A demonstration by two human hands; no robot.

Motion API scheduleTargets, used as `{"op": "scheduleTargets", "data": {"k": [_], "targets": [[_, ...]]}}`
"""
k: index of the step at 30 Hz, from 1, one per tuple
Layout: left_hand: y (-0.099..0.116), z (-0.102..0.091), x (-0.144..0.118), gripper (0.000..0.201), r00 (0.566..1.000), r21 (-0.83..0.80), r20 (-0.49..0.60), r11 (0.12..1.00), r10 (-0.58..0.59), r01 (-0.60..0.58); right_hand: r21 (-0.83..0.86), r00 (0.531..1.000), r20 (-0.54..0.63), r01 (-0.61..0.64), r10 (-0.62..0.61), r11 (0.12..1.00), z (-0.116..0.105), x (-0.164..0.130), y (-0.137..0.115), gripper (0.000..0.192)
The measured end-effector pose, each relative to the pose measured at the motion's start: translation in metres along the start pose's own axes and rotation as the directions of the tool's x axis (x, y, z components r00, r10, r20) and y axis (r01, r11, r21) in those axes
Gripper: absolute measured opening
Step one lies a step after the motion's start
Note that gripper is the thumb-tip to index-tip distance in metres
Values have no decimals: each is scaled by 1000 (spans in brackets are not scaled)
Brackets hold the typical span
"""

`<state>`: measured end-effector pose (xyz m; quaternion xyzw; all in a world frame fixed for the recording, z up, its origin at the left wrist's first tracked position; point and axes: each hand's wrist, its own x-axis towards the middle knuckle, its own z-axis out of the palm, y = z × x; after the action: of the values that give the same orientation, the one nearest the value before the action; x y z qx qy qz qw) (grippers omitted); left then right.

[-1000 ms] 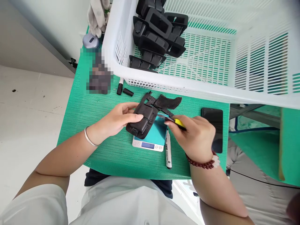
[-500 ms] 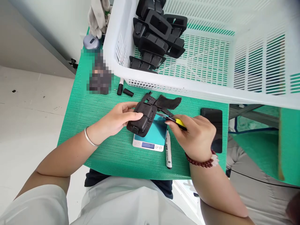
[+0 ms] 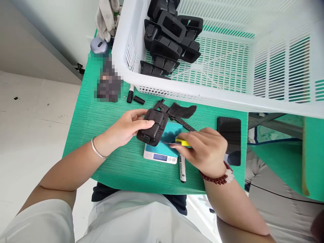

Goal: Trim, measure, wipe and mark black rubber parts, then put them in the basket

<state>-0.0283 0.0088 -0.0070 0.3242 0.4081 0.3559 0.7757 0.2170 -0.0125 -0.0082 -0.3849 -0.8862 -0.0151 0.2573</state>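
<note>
My left hand [image 3: 131, 126] grips a black moulded plastic part [image 3: 153, 126] by its left side, thumb across its raised middle. The part is held tilted above a small digital scale [image 3: 164, 150] with a teal top. In my right hand [image 3: 207, 148] is a yellow and black utility knife [image 3: 182, 142], its front end blurred and pointing at the part's right edge. Whether the blade touches the part I cannot tell. Behind the part lie a black caliper [image 3: 183, 123] and a dark cloth scrap [image 3: 182, 110].
A white plastic basket [image 3: 202, 91] at the back holds several similar black parts [image 3: 165, 47]. A white marker [image 3: 182, 168] lies beside the scale, a black phone [image 3: 229, 140] at the right. A black cap [image 3: 139, 100] and gloves [image 3: 105, 20] are at the left.
My right hand has moved down and slightly left with the knife, from the part's upper right side to its lower right. My left hand holds the part almost still.
</note>
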Motion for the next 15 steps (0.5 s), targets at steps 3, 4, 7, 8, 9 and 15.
{"op": "scheduleTargets", "data": {"k": [3,4,7,8,9,15], "targets": [[1,0,0,43,999,-6,11,999,34,-34,-7,999,37,-15,15,1000,1,0,-1,27],[1,0,0,42,999,-7,19,999,39,-39,-57,998,29,-62,64,996,1,0,0,28],[1,1,1,42,999,-1,44,1000,30,-30,-187,984,-33,-176,173,966,0,-3,3,31],[1,1,0,43,999,3,46,1000,27,-27,-184,984,-46,-177,172,967,0,-3,3,30],[1,1,0,43,999,7,41,1000,28,-28,-153,988,-43,-153,148,976,-1,-3,3,28],[2,-4,0,45,996,54,90,998,23,-28,-24,999,31,-44,45,999,-1,-1,-2,25]]}}
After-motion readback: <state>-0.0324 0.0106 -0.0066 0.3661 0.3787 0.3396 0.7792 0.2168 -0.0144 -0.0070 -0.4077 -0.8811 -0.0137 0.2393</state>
